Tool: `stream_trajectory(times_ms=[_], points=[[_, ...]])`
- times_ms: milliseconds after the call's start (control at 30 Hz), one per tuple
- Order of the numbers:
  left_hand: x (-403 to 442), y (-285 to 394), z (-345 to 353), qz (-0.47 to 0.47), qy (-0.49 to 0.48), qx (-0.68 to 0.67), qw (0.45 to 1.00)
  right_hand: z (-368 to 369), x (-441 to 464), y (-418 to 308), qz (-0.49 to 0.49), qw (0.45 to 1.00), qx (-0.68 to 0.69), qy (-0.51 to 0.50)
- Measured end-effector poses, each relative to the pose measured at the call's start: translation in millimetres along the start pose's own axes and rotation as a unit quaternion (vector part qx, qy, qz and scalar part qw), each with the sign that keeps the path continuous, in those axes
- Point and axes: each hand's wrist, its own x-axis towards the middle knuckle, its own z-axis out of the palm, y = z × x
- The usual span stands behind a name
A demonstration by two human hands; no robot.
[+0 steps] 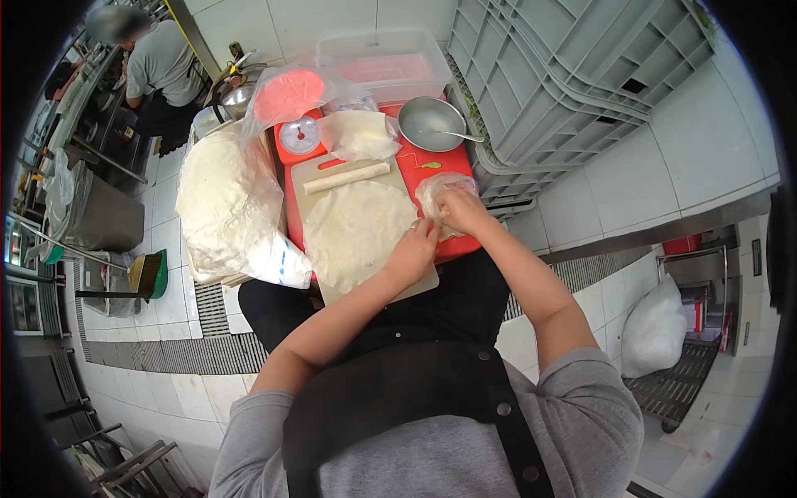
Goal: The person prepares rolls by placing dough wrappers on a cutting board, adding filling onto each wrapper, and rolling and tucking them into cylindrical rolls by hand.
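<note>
A round flat sheet of dough [353, 232] lies on a pale cutting board [419, 286] over a red surface. Behind the sheet rests a rolling pin [346, 178]. My right hand [462, 209] is closed at a clear plastic bag [430, 189] to the right of the board. Close beside it, my left hand [415, 249] touches the near edge of the bag with bent fingers. What either hand's fingertips pinch is too small to tell. A metal bowl [431, 123] with a spoon in it stands behind the bag.
A large plastic-covered mass of dough [224, 203] is at the left. A scale [300, 135], a wrapped white slab [359, 134] and a clear bin [390, 70] stand behind the board. Grey crates [564, 75] rise at the right. A person [162, 62] sits at the upper left.
</note>
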Motion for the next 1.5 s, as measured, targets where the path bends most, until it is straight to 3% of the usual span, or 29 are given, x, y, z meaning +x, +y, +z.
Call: stream_trajectory(times_ms=[67, 133, 167, 233, 367, 467, 567, 633, 733, 867, 933, 1000, 1067, 1133, 1267, 1367, 1500], points=[[5.9, -0.6, 4.9, 0.004, 0.009, 0.059, 0.998, -5.2, -7.6, 8.0, -0.009, 1.0, 0.002, -0.009], [8.1, -1.5, 4.0, -0.004, -0.013, 0.095, 0.995, -15.9, -19.0, 11.8, -0.135, 0.983, 0.105, 0.069], [8.7, -2.1, 4.1, -0.008, -0.013, 0.095, 0.995, -17.9, -19.1, 11.5, -0.137, 0.983, 0.107, 0.066], [10.3, 0.7, 1.6, -0.001, -0.032, 0.159, 0.987, -27.2, -22.4, 3.9, -0.005, 0.994, 0.108, -0.021], [13.0, -5.4, 15.2, 0.027, -0.014, 0.178, 0.984, -3.8, -7.5, 9.0, -0.041, 0.997, 0.067, 0.023], [11.2, -2.9, 15.1, 0.021, -0.012, 0.203, 0.979, -6.9, 4.0, 1.9, 0.01, 0.998, 0.011, -0.058], [12.3, -1.8, 13.4, 0.033, 0.001, 0.228, 0.973, -17.3, 9.8, 14.8, -0.045, 0.995, 0.03, -0.088], [12.4, -5.3, 19.8, 0.034, 0.011, 0.243, 0.969, -32.8, 10.3, 20.4, -0.057, 0.987, 0.126, -0.079], [11.3, -10.4, 26.3, 0.037, 0.032, 0.225, 0.973, -61.4, 17.9, 24.9, 0.007, 0.984, 0.147, -0.096], [6.4, -7.9, 18.5, -0.015, -0.016, 0.2, 0.98, -108.3, 40.7, -9.5, -0.062, 0.978, 0.185, -0.08], [0.2, 1.6, 1.5, -0.022, 0.04, 0.111, 0.993, -135.1, 67.3, -42.9, -0.045, 0.945, 0.308, -0.097], [-4.2, 8.5, -13.2, -0.027, 0.061, 0.077, 0.995, -156.9, 112.7, -79.0, -0.072, 0.941, 0.314, -0.101], [-8.9, 13.6, -30.6, -0.029, 0.085, 0.041, 0.995, -167.3, 167.3, -124.1, -0.072, 0.959, 0.265, -0.069], [-16.0, 15.0, -48.6, -0.003, 0.108, -0.007, 0.994, -162.1, 231.8, -159.0, -0.137, 0.968, 0.207, -0.049], [-43.7, 3.5, -83.2, -0.002, 0.107, -0.023, 0.994, -97.6, 344.4, -211.5, -0.228, 0.969, 0.034, 0.093], [-73.1, -13.5, -98.1, -0.031, 0.113, -0.015, 0.993, -66.6, 377.1, -234.4, -0.176, 0.982, -0.009, 0.064], [-99.4, -30.0, -105.7, -0.071, 0.102, -0.012, 0.992, -46.6, 382.0, -231.8, -0.188, 0.974, -0.092, 0.081]])
